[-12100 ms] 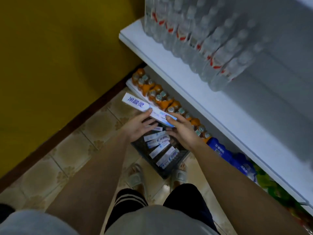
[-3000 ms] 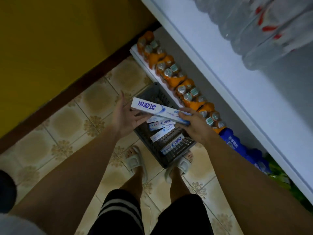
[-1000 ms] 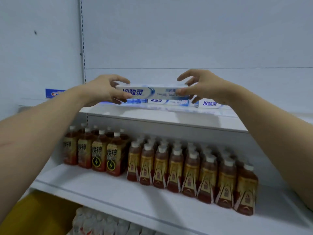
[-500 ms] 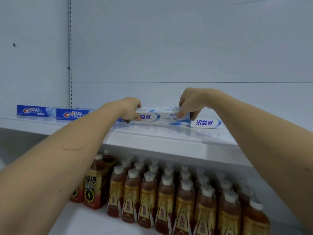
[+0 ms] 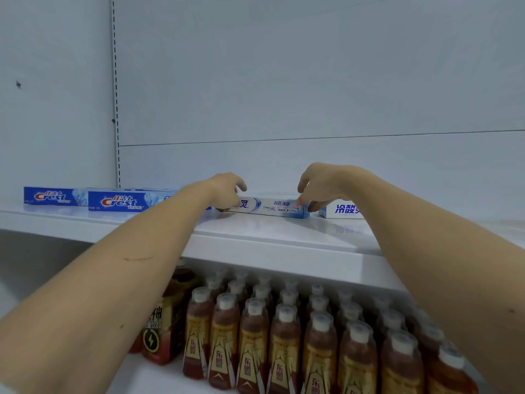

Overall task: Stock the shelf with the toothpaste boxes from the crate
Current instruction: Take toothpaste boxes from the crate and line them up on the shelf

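Observation:
A white and blue toothpaste box (image 5: 272,207) lies lengthwise on the white upper shelf (image 5: 255,231). My left hand (image 5: 227,191) grips its left end with curled fingers and hides that end. At the right end my right hand (image 5: 315,184) pinches the box between fingertip and thumb. A second box of the same white brand (image 5: 343,210) lies just to the right, partly behind my right forearm. The crate is out of view.
Two blue Crest boxes (image 5: 54,196) (image 5: 122,201) lie in a row at the left of the same shelf. The shelf below holds several rows of brown tea bottles (image 5: 284,336) and darker energy drink bottles (image 5: 159,331). A white back panel rises behind.
I lifted the box from the crate up to the shelf. Over the last second both hands lowered it until it rests on the shelf board, between the Crest boxes and the other white box.

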Tool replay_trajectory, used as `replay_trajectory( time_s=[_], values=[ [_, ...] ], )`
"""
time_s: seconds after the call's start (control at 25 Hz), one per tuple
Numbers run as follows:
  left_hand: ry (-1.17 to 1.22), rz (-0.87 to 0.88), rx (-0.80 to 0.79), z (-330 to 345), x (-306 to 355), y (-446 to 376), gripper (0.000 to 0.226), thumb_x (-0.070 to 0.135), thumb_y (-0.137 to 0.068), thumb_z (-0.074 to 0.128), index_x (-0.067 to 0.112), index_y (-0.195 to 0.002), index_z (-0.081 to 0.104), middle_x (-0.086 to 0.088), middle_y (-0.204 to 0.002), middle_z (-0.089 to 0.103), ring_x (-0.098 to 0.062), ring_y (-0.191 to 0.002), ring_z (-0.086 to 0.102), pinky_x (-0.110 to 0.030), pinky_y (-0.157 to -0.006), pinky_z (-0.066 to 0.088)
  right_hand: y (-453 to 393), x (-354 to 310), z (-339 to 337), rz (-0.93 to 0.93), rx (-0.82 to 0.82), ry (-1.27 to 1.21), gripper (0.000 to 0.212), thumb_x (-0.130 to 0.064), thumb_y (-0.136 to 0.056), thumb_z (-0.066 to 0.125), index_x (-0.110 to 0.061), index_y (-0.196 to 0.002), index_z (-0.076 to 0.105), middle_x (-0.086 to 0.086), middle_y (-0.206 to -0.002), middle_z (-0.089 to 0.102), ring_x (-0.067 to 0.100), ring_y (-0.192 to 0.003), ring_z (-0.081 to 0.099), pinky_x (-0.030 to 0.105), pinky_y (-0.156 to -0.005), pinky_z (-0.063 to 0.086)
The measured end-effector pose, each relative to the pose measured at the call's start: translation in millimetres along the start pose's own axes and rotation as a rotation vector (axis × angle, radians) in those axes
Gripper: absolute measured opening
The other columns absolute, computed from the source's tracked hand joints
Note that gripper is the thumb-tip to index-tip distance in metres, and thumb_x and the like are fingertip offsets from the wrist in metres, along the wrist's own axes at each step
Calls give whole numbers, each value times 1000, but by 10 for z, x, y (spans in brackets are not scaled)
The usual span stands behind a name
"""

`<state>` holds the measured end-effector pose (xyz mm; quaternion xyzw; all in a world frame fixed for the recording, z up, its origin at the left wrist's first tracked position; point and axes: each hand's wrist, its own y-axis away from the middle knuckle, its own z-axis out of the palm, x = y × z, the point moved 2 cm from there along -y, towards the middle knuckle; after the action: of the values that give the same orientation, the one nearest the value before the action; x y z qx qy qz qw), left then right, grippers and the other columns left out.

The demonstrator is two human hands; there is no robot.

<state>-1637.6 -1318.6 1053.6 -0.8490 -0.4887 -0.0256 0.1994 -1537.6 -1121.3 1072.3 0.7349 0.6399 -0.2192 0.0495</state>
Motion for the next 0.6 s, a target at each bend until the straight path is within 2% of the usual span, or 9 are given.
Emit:
replay_trajectory(
  time_s=[0.12, 0.2, 0.28, 0.4, 0.48, 0.52, 0.6],
  values=[
    [123, -19, 33, -67, -14, 79, 43, 16, -94, 56, 19, -136, 50, -4, -130, 52, -29, -99, 66, -37, -86, 56, 60, 10, -12, 13, 36, 22, 32, -18, -89, 57, -2, -117, 61, 17, -104, 70, 30, -84, 74, 46, -82, 60],
    [168, -17, 58, -149, -33, 145, 42, 21, -93, 57, 20, -135, 51, -3, -130, 54, -28, -101, 63, -36, -84, 54, 114, -25, -62, -1, 100, 3, 31, -17, -90, 54, -2, -115, 63, 16, -105, 67, 33, -90, 70, 45, -80, 60],
    [248, -27, 100, -259, -50, 227, 40, 28, -94, 58, 20, -133, 53, -5, -133, 55, -28, -108, 59, -34, -87, 50, 184, -82, -110, -22, 180, -27, 32, -18, -91, 52, 0, -115, 63, 13, -102, 65, 31, -85, 65, 39, -79, 59],
    [413, -73, 154, -414, -56, 393, 44, 41, -98, 51, 18, -136, 52, -5, -137, 51, -27, -120, 53, -39, -96, 47, 299, -196, -118, -69, 292, -163, 43, -22, -94, 50, 11, -120, 56, 11, -84, 49, 24, -74, 44, 32, -70, 40],
    [504, -120, 163, -491, -59, 526, 54, 49, -99, 42, 17, -142, 46, -4, -143, 48, -28, -126, 48, -42, -102, 43, 406, -281, -92, -82, 284, -342, 48, -30, -99, 46, 12, -120, 53, 11, -90, 48, 25, -81, 45, 34, -78, 41],
    [540, -149, 168, -526, -67, 611, 58, 53, -99, 38, 18, -145, 42, -3, -147, 45, -29, -129, 46, -43, -105, 40, 465, -329, -82, -83, 258, -429, 50, -37, -100, 43, 7, -121, 55, 12, -100, 55, 27, -91, 52, 38, -89, 46],
    [629, -198, 176, -591, -104, 790, 66, 61, -97, 31, 21, -149, 37, -2, -152, 40, -28, -137, 39, -45, -112, 33, 567, -430, -58, -67, 217, -571, 55, -52, -98, 38, -8, -128, 54, 12, -132, 56, 30, -122, 53, 46, -108, 41]
  ],
)
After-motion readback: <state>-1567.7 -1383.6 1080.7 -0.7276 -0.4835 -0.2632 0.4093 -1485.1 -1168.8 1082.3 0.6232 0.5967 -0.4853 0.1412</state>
